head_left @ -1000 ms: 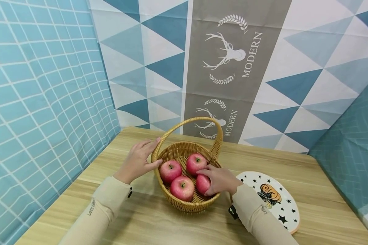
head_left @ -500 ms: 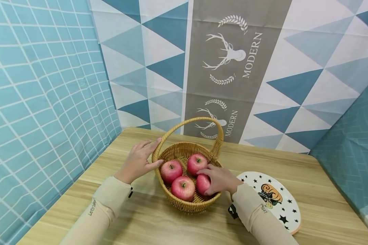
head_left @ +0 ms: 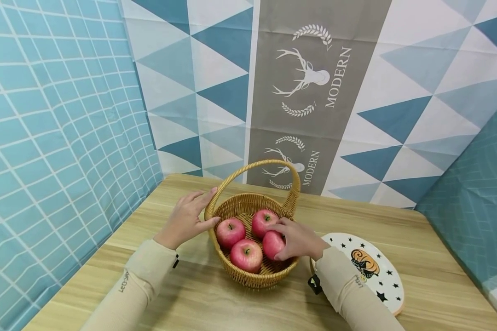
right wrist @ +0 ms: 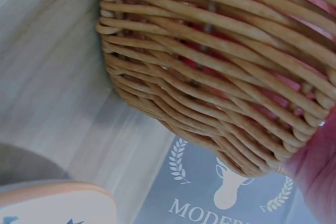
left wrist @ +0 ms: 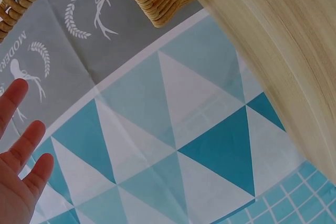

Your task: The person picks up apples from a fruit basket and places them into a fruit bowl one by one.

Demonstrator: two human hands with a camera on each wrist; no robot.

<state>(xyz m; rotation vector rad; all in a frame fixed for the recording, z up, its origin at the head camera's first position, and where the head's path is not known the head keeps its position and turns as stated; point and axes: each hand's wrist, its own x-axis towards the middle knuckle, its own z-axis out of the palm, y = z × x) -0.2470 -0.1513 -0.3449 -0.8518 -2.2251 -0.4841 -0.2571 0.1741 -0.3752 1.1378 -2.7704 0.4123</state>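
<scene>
A wicker basket (head_left: 252,279) with a tall arched handle (head_left: 257,163) stands on the wooden table, holding several red apples. One apple (head_left: 230,233) lies at the left of the basket, another (head_left: 246,255) at the front and a third (head_left: 263,221) at the back. My right hand (head_left: 300,240) reaches over the right rim and pinches the apple (head_left: 273,245) there between thumb and fingers. At the basket's left side, my left hand (head_left: 188,218) touches the foot of the handle with fingers extended. Straight fingertips (left wrist: 27,139) show in the left wrist view, apart from the wicker.
A white board with black stars and a pumpkin picture (head_left: 387,276) lies on the table (head_left: 215,308) to the right, partly under my right sleeve (head_left: 349,289). Patterned cloth (head_left: 298,92) covers the wall behind, and blue checked cloth (head_left: 66,138) hangs at the left.
My right hand has shifted slightly up and left, and the apple it pinches has moved with it. The left hand and the basket keep their places.
</scene>
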